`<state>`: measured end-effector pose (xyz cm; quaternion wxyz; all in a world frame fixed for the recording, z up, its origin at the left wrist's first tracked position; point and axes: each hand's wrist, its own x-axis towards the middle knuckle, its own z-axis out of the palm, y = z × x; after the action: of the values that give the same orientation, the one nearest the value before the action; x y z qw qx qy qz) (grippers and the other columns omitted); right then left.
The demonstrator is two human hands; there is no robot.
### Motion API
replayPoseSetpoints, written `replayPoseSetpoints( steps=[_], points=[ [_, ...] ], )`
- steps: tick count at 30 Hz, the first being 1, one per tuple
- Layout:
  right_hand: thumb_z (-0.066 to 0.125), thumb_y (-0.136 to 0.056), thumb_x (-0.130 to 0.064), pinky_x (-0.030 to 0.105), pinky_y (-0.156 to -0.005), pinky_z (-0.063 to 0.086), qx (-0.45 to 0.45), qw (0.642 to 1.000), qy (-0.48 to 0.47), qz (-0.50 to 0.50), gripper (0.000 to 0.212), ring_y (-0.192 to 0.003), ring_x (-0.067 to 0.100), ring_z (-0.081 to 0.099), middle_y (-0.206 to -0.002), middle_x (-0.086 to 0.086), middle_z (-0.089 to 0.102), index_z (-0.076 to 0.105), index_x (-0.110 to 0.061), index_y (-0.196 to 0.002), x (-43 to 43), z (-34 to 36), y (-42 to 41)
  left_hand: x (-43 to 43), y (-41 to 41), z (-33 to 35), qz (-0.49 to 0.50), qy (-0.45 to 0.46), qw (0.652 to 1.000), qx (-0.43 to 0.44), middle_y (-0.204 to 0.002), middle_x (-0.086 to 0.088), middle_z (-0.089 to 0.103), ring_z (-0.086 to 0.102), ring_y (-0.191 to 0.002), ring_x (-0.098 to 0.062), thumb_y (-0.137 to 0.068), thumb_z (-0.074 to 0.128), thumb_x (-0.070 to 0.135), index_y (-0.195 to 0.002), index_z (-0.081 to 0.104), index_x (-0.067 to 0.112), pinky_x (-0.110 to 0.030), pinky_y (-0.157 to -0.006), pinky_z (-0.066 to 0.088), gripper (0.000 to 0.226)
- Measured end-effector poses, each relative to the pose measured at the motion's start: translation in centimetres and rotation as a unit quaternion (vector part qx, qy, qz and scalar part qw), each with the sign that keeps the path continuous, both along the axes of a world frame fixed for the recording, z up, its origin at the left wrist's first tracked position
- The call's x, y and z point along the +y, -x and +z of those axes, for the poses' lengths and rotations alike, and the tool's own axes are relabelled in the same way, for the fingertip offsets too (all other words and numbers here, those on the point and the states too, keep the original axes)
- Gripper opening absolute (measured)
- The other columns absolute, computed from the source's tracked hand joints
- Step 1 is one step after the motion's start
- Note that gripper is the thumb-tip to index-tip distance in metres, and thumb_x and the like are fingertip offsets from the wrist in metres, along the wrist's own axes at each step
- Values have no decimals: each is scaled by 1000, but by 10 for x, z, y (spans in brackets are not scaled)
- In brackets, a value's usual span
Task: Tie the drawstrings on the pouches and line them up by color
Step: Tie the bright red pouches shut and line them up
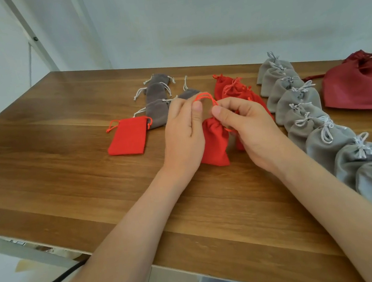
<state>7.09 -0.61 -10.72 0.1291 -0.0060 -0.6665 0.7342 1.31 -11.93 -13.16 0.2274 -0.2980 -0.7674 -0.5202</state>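
Both forearms reach in over the bench (61,144); left hand (184,134) and right hand (247,127) each pinch the red pouch's (215,144) drawstring loop (205,96).

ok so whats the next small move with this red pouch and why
Likely cross the drawstring loops and pull the knot snug: the left hand and right hand each pinch a strand above the red pouch, and no bow shows yet.

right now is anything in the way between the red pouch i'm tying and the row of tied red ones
Nothing visible. The red pouch, held by the left hand and right hand, sits beside the red row; the right hand covers the row's near end, so that spot is hidden.
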Motion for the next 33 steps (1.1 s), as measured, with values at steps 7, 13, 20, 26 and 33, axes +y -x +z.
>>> replayPoseSetpoints(
  steps=[7, 13, 20, 26, 33],
  points=[
    [56, -90, -3, 11, -54, 36, 35, 998, 45, -34, 15, -54, -2, 44, -57, -14, 55, 60, -13, -80, 3, 2, 2, -2, -2, 5, -81, -118, 976, -163, -79, 6, 59, 51, -72, -2, -100, 42, 22, -133, 53, 20, -19, -72, 41, 35],
    [62, -88, -6, 18, -67, 41, 82, 991, -67, -78, 15, -66, 2, 50, -69, -12, 58, 62, -19, -82, 3, -2, 2, -2, -7, 8, -90, -148, 966, -193, -74, -10, 68, 59, -63, -17, -95, 48, 23, -98, 50, 30, -31, -60, 45, 8],
    [57, -91, -9, 27, -64, 43, 81, 985, -130, -74, 13, -68, 8, 49, -72, -2, 53, 59, -22, -88, 4, -6, 3, -1, -2, -3, -43, 59, 997, 10, -89, 0, 64, 55, -87, -12, -92, 51, 9, -91, 66, 6, -20, -82, 42, 16],
    [58, -89, -5, 20, -71, 41, 96, 964, -227, -99, 13, -71, 1, 49, -73, -13, 54, 60, -17, -89, 5, -9, 4, -1, -7, 0, -111, 97, 988, -37, -67, 15, 41, 39, -67, -2, -92, 45, 11, -71, 48, 14, -11, -65, 31, 21],
    [59, -89, -14, 30, -65, 41, 95, 969, -212, -84, 13, -66, 8, 47, -63, -14, 50, 63, -27, -85, 9, -6, 4, -3, -12, 3, -159, 88, 980, -86, -75, -3, 57, 50, -71, -5, -94, 44, 35, -86, 62, 2, -19, -67, 37, 38]
  ],
)
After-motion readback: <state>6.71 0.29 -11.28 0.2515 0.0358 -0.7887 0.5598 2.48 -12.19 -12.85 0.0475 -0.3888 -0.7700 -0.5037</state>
